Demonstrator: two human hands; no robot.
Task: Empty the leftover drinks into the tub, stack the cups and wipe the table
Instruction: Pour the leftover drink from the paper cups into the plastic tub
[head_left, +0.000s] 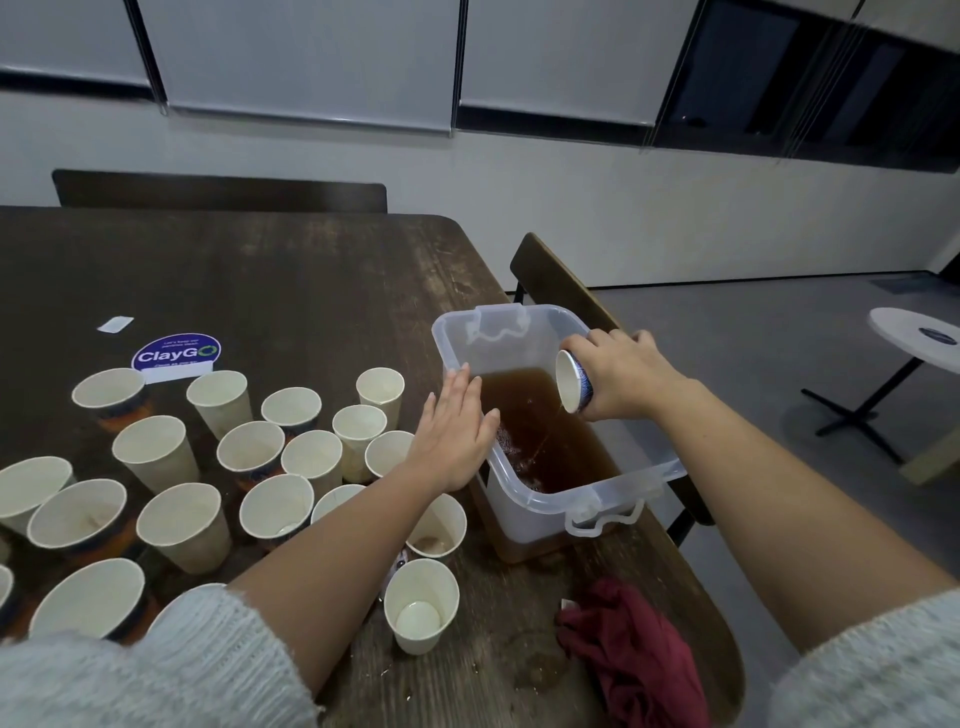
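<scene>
A clear plastic tub (592, 499) stands at the table's right edge, partly filled with brown liquid (540, 415). My right hand (621, 376) grips a paper cup (571, 382) tipped on its side over the tub, mouth facing left. My left hand (454, 434) lies flat with straight fingers against the tub's left rim. Several white paper cups (249, 457) stand upright on the dark wooden table (291, 291) to the left; one empty cup (421, 605) stands nearer me. A dark red cloth (631, 649) lies crumpled near the front right.
A round ClayGO sticker (176, 354) and a small white card (115, 324) lie on the table beyond the cups. Chair backs stand behind the tub (561, 291) and at the far side (218, 191). A small white round table (917, 338) is on the floor to the right.
</scene>
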